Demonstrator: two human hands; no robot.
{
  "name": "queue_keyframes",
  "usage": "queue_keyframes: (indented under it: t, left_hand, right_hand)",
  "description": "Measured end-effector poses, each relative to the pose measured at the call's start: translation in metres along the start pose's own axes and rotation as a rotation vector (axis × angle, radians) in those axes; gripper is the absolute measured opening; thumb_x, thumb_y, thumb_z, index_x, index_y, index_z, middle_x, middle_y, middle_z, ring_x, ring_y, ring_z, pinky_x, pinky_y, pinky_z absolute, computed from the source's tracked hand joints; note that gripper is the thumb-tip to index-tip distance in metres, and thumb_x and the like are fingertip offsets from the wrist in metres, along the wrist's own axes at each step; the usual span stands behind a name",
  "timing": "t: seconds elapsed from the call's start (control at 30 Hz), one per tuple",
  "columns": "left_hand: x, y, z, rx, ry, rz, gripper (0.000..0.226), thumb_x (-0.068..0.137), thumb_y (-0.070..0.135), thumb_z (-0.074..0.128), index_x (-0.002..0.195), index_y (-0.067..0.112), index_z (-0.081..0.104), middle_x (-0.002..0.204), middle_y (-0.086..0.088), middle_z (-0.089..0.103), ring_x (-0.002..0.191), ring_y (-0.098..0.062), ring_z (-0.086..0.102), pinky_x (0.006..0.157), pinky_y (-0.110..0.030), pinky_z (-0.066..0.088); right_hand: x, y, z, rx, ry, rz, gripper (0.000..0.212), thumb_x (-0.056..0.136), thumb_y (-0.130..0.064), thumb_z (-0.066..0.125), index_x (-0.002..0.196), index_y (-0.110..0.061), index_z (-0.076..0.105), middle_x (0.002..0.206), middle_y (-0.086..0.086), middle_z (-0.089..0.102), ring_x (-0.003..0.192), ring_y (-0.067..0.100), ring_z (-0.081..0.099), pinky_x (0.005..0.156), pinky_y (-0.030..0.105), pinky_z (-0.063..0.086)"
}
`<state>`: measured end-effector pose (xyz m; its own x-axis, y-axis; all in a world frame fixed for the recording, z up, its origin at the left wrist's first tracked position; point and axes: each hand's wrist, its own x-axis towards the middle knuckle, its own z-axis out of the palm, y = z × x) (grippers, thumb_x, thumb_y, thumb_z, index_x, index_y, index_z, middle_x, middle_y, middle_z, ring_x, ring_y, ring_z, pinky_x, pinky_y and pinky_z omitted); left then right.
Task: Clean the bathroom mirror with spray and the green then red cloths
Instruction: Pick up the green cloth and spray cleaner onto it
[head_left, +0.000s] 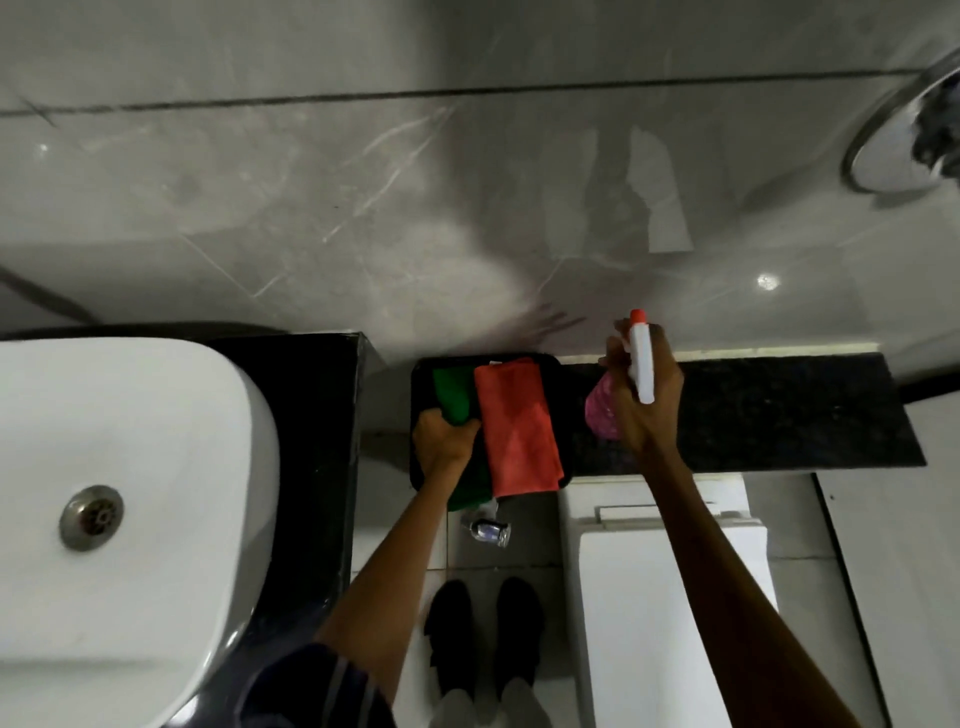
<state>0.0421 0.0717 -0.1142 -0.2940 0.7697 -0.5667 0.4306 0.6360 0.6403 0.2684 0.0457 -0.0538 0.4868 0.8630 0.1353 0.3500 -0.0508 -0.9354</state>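
At 12 o'clock of the shoes (483, 634), on black ledge (753, 410): black tray (423, 374) w/ green cloth (453, 392) and red cloth (517, 426) side by side, red at 3 o'clock of green, edges touching or overlapping.

Left hand (443, 441) at tray's 7 o'clock corner, fingers closed on near part of green cloth; cloth not yet lifted clear, far end flat on tray. Red cloth untouched, folded, near edge overhanging tray rim.

Right hand (641, 395) at 3 o'clock of tray, above ledge, fingers wrapped round spray bottle (640, 364); white head w/ red nozzle pointing to 12 o'clock, pink body mostly hidden behind palm. Trigger finger position: cannot tell.

Mirror: not identifiable for certain; round framed item at far 2 o'clock (883, 150) may be it, partly cut off by frame edge. No wet patches or wipe marks visible there.

Sink (156, 467) at 9 o'clock, toilet (660, 597) at 4 o'clock; small bottle (488, 530) on floor below tray.

Assessment: early stage, pick-up only. Spray in hand, green cloth being taken. Outstanding, by judgement: spraying, green wipe, red wipe. None evidenced as done.
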Motion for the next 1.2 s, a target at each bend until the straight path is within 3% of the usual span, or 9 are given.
queue_keyframes:
  t: [0.13, 0.23, 0.33, 0.43, 0.53, 0.63, 0.73, 1.0, 1.2]
  left_hand:
    - [-0.015, 0.001, -0.022, -0.266, -0.035, -0.070, 0.037, 0.084, 0.005, 0.079, 0.119, -0.004, 0.070, 0.123, -0.026, 0.074, 0.108, -0.034, 0.072, 0.084, -0.035, 0.052]
    - [-0.041, 0.012, -0.051, -0.370, -0.074, -0.084, 0.047, 0.081, 0.003, 0.082, 0.125, -0.002, 0.067, 0.126, -0.025, 0.073, 0.116, -0.038, 0.070, 0.096, -0.045, 0.059]
    - [-0.072, 0.027, -0.084, -0.509, -0.192, -0.085, 0.064, 0.080, 0.006, 0.086, 0.139, 0.003, 0.061, 0.135, -0.020, 0.070, 0.124, -0.038, 0.067, 0.107, -0.057, 0.056]
    - [-0.105, 0.047, -0.115, -0.754, -0.361, -0.066, 0.056, 0.090, 0.007, 0.076, 0.143, 0.006, 0.059, 0.140, -0.020, 0.068, 0.130, -0.039, 0.065, 0.106, -0.055, 0.056]
    - [-0.127, 0.067, -0.139, -0.920, -0.473, 0.056, 0.038, 0.104, 0.006, 0.056, 0.142, 0.007, 0.058, 0.131, -0.014, 0.074, 0.114, -0.028, 0.074, 0.091, -0.039, 0.064]
    - [-0.136, 0.088, -0.158, -0.932, -0.522, 0.118, 0.038, 0.109, 0.011, 0.047, 0.146, 0.015, 0.054, 0.126, -0.005, 0.078, 0.109, -0.022, 0.077, 0.089, -0.036, 0.066]
    - [-0.136, 0.101, -0.176, -0.911, -0.526, 0.155, 0.044, 0.109, 0.014, 0.047, 0.153, 0.016, 0.048, 0.139, -0.009, 0.070, 0.116, -0.024, 0.073, 0.101, -0.043, 0.061]
    - [-0.133, 0.110, -0.201, -0.914, -0.499, 0.140, 0.047, 0.109, 0.017, 0.049, 0.156, 0.019, 0.046, 0.159, -0.017, 0.054, 0.144, -0.039, 0.053, 0.107, -0.055, 0.054]
    - [-0.132, 0.104, -0.208, -0.950, -0.486, 0.126, 0.046, 0.109, 0.017, 0.048, 0.155, 0.020, 0.048, 0.159, -0.015, 0.055, 0.145, -0.038, 0.053, 0.103, -0.051, 0.058]
  right_hand:
    - [-0.020, -0.033, -0.006, -0.142, -0.163, -0.140, 0.025, 0.102, -0.020, 0.059, 0.127, -0.018, 0.060, 0.094, -0.010, 0.065, 0.076, 0.007, 0.065, 0.068, 0.027, 0.056]
    - [-0.041, -0.075, -0.015, -0.195, -0.319, -0.212, 0.039, 0.092, -0.007, 0.057, 0.131, -0.009, 0.062, 0.101, 0.003, 0.070, 0.083, 0.020, 0.068, 0.077, 0.029, 0.055]
    - [-0.067, -0.121, -0.017, -0.154, -0.436, -0.214, 0.015, 0.092, -0.015, 0.056, 0.102, -0.025, 0.061, 0.088, -0.023, 0.065, 0.069, 0.004, 0.064, 0.064, 0.019, 0.050]
    - [-0.092, -0.152, -0.013, -0.107, -0.491, -0.095, 0.014, 0.095, 0.003, 0.061, 0.100, -0.008, 0.067, 0.077, -0.005, 0.067, 0.060, 0.010, 0.063, 0.054, 0.020, 0.049]
    - [-0.109, -0.181, -0.008, 0.021, -0.537, 0.046, 0.022, 0.096, 0.008, 0.067, 0.114, -0.004, 0.071, 0.093, 0.016, 0.077, 0.081, 0.025, 0.076, 0.071, 0.035, 0.065]
    - [-0.123, -0.200, 0.002, 0.097, -0.500, 0.099, 0.011, 0.099, -0.011, 0.072, 0.096, -0.021, 0.070, 0.080, 0.023, 0.072, 0.069, 0.036, 0.072, 0.062, 0.045, 0.060]
    - [-0.129, -0.206, 0.013, 0.077, -0.448, 0.155, 0.025, 0.098, -0.025, 0.075, 0.082, -0.007, 0.070, 0.069, 0.025, 0.070, 0.062, 0.043, 0.070, 0.055, 0.053, 0.057]
    - [-0.135, -0.211, 0.020, 0.082, -0.387, 0.174, 0.021, 0.095, -0.024, 0.079, 0.076, -0.021, 0.071, 0.068, 0.020, 0.074, 0.056, 0.034, 0.074, 0.053, 0.048, 0.063]
    - [-0.138, -0.208, 0.026, 0.048, -0.352, 0.120, 0.029, 0.096, -0.021, 0.077, 0.082, 0.003, 0.067, 0.065, 0.029, 0.067, 0.057, 0.048, 0.069, 0.052, 0.063, 0.057]
